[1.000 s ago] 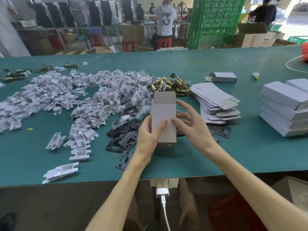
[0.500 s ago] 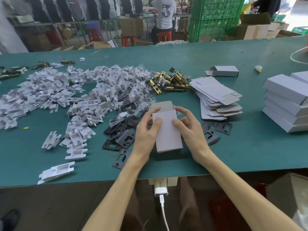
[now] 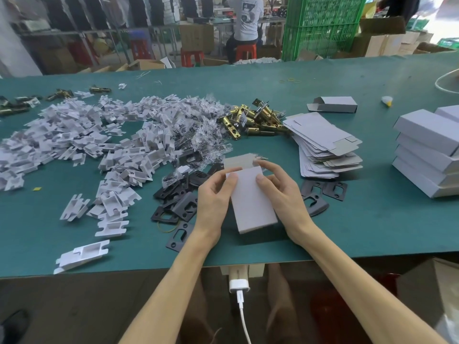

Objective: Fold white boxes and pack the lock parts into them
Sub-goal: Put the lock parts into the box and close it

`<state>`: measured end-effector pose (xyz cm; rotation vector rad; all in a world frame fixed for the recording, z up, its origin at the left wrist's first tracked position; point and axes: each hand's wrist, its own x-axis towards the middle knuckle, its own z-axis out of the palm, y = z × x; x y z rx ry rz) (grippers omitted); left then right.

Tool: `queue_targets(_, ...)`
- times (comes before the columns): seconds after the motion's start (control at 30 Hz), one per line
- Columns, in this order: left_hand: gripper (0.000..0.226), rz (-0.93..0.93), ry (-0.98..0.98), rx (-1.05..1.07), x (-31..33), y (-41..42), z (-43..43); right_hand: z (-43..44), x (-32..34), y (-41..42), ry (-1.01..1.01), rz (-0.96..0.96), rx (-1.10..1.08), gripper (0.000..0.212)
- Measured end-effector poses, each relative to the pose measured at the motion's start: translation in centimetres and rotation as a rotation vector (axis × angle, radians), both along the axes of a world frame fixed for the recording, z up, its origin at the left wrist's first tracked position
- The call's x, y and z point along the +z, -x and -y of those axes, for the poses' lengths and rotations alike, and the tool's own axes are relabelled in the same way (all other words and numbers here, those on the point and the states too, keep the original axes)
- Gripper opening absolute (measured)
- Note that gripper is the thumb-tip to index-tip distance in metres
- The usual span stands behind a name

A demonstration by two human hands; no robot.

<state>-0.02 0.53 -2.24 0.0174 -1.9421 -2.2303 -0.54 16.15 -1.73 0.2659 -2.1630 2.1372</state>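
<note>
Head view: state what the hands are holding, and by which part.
Both hold the white box: left hand on its left long edge, right hand on its right long edge, thumbs on top.

White box (image 3: 252,198) half-folded, far flap open, tilted above table edge; black plates (image 3: 177,207) beside it.

A teal-green felt-covered table (image 3: 372,232) stretched across the view, with a few thin yellow rubber bands (image 3: 290,81) lying near its far edge and a white looped cord (image 3: 444,81) at its right end. A white charger plug (image 3: 239,285) with its white cable (image 3: 244,324) hung below the near edge. Beyond the table stood a tall stack of green plastic crates (image 3: 323,26), brown cardboard cartons (image 3: 382,43), and a person in a white printed shirt (image 3: 247,18) seated on a red plastic stool (image 3: 246,51).
</note>
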Motion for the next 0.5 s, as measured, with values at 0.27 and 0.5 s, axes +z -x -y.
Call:
queue_targets(0.27,0.018,0.017,-0.039,-0.059,0.21,-0.20,-0.06,-0.13,-0.01,-0.26,0.069,0.055,-0.031,0.015)
queue_targets(0.5,0.035,0.011,-0.056,-0.090,0.36,-0.30,0.06,-0.45,-0.03,-0.39,0.147,0.081,0.011,0.015)
